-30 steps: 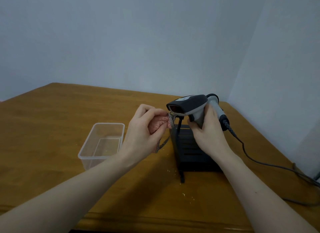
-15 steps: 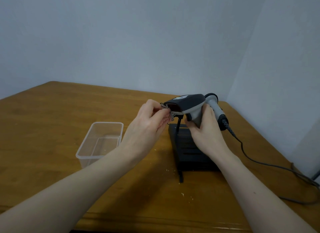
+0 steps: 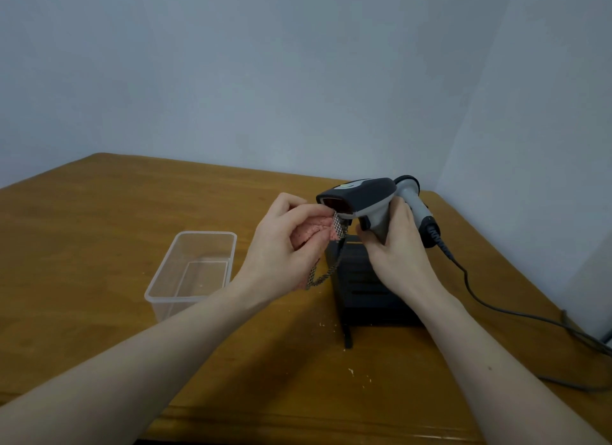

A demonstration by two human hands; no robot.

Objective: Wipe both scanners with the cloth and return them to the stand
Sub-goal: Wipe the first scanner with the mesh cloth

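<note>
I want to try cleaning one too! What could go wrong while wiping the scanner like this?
The cloth's dangling checkered edge hangs right by the black stand and might snag on it. The scanner is in the air, held only by the right hand, so hard rubbing from the left hand could knock it loose.

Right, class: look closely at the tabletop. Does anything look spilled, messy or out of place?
Yes. Small pale crumbs are scattered on the wooden table, in front of the black stand and near its left side. They look like stray debris. Nothing else stands out.
</note>
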